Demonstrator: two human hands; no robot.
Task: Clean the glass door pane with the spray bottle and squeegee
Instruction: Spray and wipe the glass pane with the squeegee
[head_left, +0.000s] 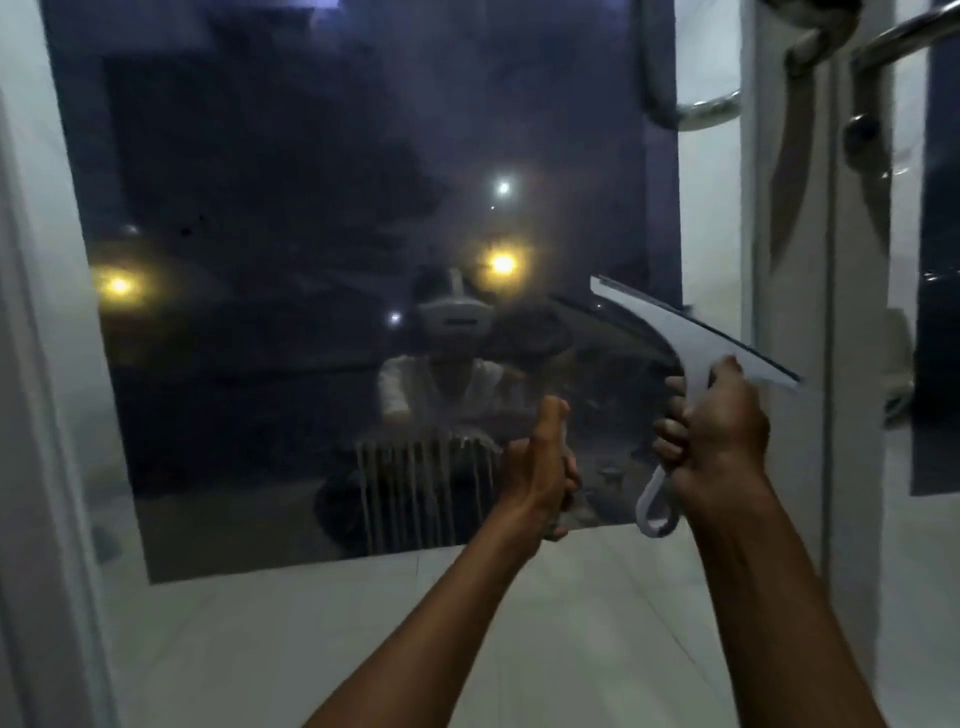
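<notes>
The dark glass door pane (311, 234) fills the upper left and middle of the head view, misted and reflecting lights. My right hand (717, 431) grips the handle of a pale squeegee (675, 332), whose blade slants down to the right at the pane's right edge. My left hand (540, 467) is held up near the pane's lower edge with fingers curled round a small spray bottle (558, 527); only its bottom end shows below the palm.
White door frame (717, 234) runs down the right of the pane, with metal pull handles (696, 111) at top right. A second door with dark glass (935, 364) stands at far right. Pale tiled floor (363, 623) lies below.
</notes>
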